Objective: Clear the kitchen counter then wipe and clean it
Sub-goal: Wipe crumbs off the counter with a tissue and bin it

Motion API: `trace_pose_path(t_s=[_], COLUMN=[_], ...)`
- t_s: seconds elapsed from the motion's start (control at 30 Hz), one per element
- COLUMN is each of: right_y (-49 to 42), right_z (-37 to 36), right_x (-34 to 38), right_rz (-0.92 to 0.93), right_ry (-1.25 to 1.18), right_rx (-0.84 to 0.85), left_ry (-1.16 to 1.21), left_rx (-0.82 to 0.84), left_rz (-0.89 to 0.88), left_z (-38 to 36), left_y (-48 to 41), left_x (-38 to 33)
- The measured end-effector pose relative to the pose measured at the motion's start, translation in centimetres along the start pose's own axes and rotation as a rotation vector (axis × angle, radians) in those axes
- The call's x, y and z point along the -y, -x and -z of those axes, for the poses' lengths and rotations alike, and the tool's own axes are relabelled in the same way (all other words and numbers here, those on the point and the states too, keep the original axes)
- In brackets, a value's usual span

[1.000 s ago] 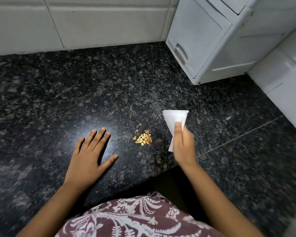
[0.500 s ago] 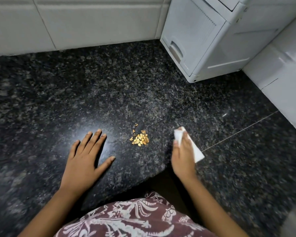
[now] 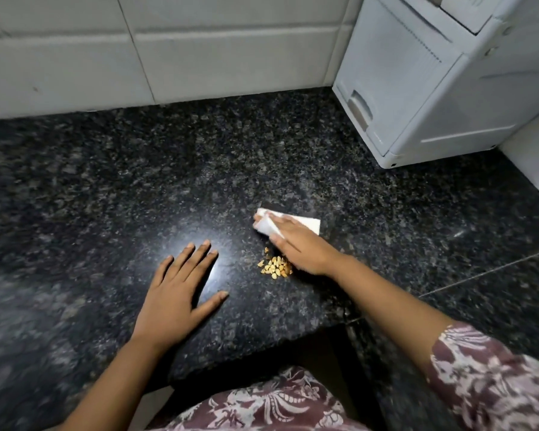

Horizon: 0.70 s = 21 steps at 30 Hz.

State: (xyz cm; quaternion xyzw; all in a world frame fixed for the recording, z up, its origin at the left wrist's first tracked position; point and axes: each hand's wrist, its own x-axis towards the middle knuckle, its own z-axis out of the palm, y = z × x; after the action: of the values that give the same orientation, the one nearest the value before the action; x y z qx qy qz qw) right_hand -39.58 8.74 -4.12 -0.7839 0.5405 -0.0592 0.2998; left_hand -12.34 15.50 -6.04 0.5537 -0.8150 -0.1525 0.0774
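The granite counter (image 3: 131,181) fills the view, dark and speckled, running back to a tiled wall (image 3: 199,57). Nearly all of it is bare. What remains is a small heap of yellow seeds or crumbs (image 3: 276,268) near the front edge, a little right of the middle.

A folded white tissue (image 3: 307,223) lies on the stone just beyond the heap. The right hand (image 3: 299,248) presses it down with its fingers stretched out, and one end of the tissue curls up over the fingertips. That hand is blurred, and its heel sits just beside the heap. The left hand (image 3: 176,293) lies flat on the counter to the left of the heap, fingers spread and holding nothing.

The step in hand looks like gathering the heap with the tissue. To do it well:
- Keep the tissue flat and sweep it toward the body, so its long edge pushes the whole heap along.
- Cup the left hand below the counter's front edge to catch the bits.
- Go slowly, because loose bits scatter easily on polished stone and are hard to spot against the speckles.

A white plastic appliance (image 3: 417,88) stands in the far right corner, well apart.
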Motion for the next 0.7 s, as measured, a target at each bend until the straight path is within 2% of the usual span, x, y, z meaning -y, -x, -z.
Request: trace_pose_path(t_s=[0.1, 0.2, 0.27, 0.37, 0.43, 0.5, 0.6, 0.7], right_y=[1.8, 3.4, 4.7, 7.8, 10.2, 12.8, 16.7, 21.0], right_z=[-1.1, -0.8, -0.5, 0.0, -0.3, -1.7, -5.3, -9.7], right_x=[0.9, 1.1, 1.6, 3.8, 6.1, 8.4, 12.2, 16.4], right_rz=[0.209, 0.184, 0.072, -0.158, -0.31, -0.432, -0.597, -0.725], right_ry=[0.062, -0.033, -0.192, -0.546, -0.753, -0.917, -1.146, -1.217], right_rx=[0.075, -0.023, -0.187, -0.536, -0.726, -0.919, -1.16, -1.363], left_ry=[0.004, 0.06, 0.18, 0.653, 0.925, 1.11, 1.229, 1.244], left_rx=[-0.007, -0.021, -0.047, -0.105, -0.062, 0.014, 0.191, 0.358], left_rz=[0.002, 0.015, 0.051, 0.178, 0.187, 0.122, 0.001, -0.085], left_z=[-0.2, 0.0, 0.6, 2.7, 4.5, 6.0, 7.4, 8.0], left_y=[0.2, 0.0, -0.2, -0.6, -0.5, 0.3, 3.0, 6.6], left_x=[-0.1, -0.4, -1.0, -3.0, -4.6, -5.6, -6.2, -6.4])
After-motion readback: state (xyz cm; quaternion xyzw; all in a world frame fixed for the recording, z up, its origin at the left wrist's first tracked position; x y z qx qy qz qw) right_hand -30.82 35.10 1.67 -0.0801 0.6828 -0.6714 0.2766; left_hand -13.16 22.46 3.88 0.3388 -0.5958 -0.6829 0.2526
